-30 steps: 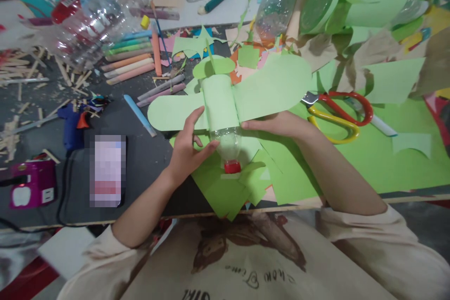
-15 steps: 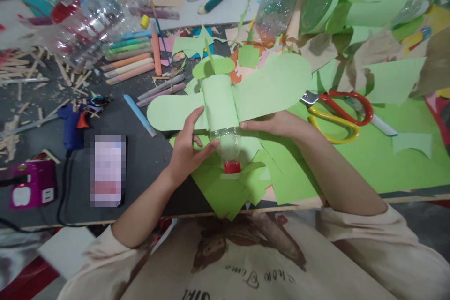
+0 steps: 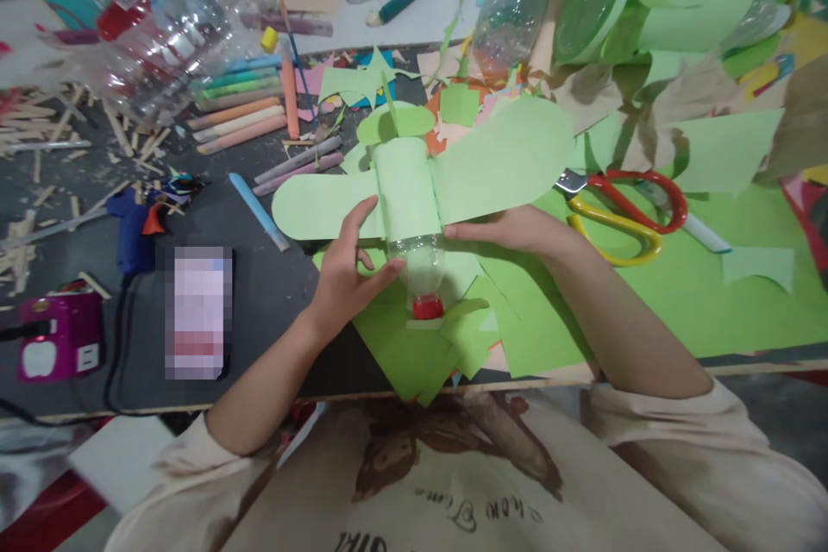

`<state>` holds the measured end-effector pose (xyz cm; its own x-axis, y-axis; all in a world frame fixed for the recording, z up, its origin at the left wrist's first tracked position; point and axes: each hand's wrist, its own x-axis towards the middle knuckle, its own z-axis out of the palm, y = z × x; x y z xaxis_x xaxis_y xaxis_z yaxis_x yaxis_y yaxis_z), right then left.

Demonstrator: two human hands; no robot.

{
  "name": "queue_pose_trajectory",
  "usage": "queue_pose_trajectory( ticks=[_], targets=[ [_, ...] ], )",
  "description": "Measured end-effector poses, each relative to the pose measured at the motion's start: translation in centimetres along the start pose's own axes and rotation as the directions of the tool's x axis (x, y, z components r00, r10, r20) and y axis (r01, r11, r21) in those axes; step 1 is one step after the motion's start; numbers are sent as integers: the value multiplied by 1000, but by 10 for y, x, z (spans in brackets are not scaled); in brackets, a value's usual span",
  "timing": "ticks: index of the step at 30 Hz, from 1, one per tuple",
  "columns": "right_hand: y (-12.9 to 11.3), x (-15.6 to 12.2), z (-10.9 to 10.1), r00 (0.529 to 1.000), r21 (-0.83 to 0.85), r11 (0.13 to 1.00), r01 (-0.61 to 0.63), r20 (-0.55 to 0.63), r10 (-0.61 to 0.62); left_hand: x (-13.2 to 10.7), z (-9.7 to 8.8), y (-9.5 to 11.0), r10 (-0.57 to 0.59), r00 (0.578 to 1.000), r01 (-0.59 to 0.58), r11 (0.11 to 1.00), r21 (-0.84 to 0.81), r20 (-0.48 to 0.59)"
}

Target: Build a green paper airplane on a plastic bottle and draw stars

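Observation:
A toy airplane (image 3: 406, 185) made from a clear plastic bottle wrapped in pale green paper lies in front of me, its red cap (image 3: 428, 307) pointing toward my body. Paper wings with rounded ends spread to both sides, and green tail pieces (image 3: 396, 122) stand at the far end. My left hand (image 3: 346, 272) grips it from the left, index finger at the wing joint and thumb on the bare bottle. From the other side my right hand (image 3: 517, 228) holds it, thumb against the body and the other fingers hidden under the right wing.
Scissors (image 3: 621, 216) with red and yellow handles lie right, on green paper (image 3: 699, 293). A blue glue gun (image 3: 133, 228), phone (image 3: 199, 310) and purple power adapter (image 3: 61, 336) sit left. Beyond are colored sticks (image 3: 239, 121), plastic bottles (image 3: 181, 43) and a green paper-covered bottle model (image 3: 686, 17).
Almost nothing differs. The view has shifted very slightly, while both hands keep the same hold on the toy airplane.

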<state>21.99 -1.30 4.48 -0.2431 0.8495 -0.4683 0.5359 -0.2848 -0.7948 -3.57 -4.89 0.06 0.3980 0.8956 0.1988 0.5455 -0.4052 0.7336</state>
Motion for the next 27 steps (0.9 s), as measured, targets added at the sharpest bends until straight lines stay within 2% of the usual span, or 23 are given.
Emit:
queue_pose_trajectory(
  ticks=[4,13,19,27],
  targets=[
    [1,0,0,1000,19,1000,16,-6,-16,0,0,0,12,1000,-12,1000,-4,-7],
    [-9,-3,0,997,-62,996,-69,-40,66,0,-2,0,-9,1000,9,1000,9,25],
    [0,3,2,996,26,996,82,-38,-81,1,-3,3,-14,1000,13,1000,12,24],
    [3,7,1,977,62,975,214,-18,-213,1,-4,4,-28,999,28,1000,2,25]
  ],
)
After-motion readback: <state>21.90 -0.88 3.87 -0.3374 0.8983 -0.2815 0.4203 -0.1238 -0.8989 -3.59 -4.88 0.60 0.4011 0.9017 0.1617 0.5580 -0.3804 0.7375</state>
